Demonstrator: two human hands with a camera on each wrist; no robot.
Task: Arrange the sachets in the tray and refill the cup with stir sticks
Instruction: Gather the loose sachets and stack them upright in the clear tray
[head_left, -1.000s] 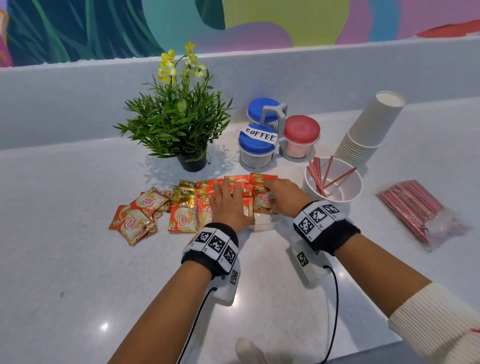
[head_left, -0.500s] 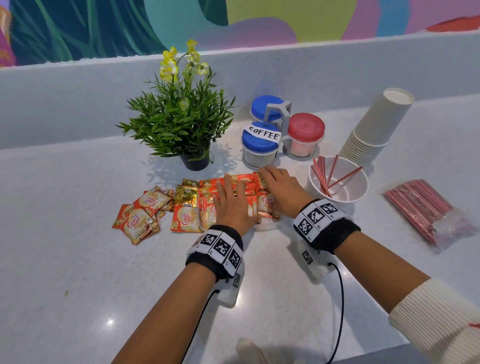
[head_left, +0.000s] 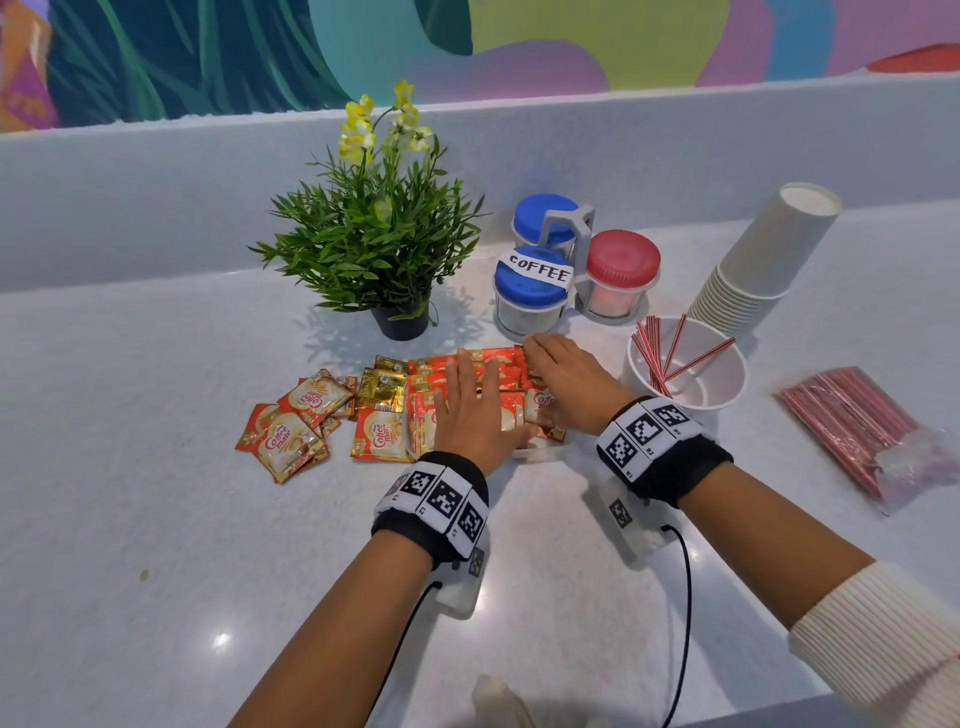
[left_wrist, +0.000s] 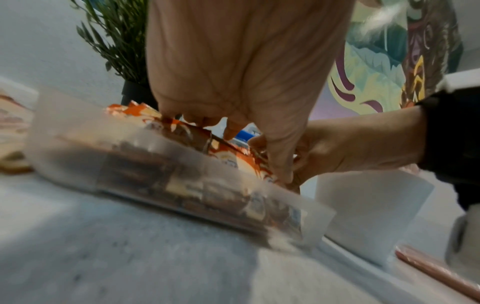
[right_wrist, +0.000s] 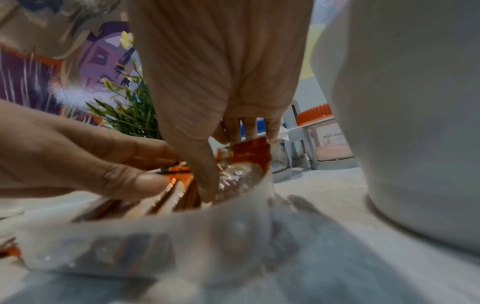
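Sachets (head_left: 488, 387) standing in a translucent tray (head_left: 535, 453) occupy the centre of the head view, on a white counter (head_left: 156, 519). Left hand (head_left: 475, 415) lies flat on top of them, fingers straight and slightly spread, gripping nothing. Right hand (head_left: 569, 387) rests over the tray's right end, fingers extended toward the far row; whether it pinches a sachet cannot be told here. Loose sachets (head_left: 296, 421) lie left of the tray. White cup (head_left: 685, 376) with a few stir sticks (head_left: 660, 353) stands just right of the right hand; a bag of stir sticks (head_left: 857, 431) lies farther right.

Left wrist view: left hand (left_wrist: 233, 61) presses down on the sachets (left_wrist: 233, 158) inside the tray (left_wrist: 155, 174); right hand (left_wrist: 350, 148) meets it at the tray's right end.

Right wrist view: right hand (right_wrist: 221, 72) has straight fingers and thumb against an upright sachet (right_wrist: 249, 156) at the tray (right_wrist: 155, 236) wall.
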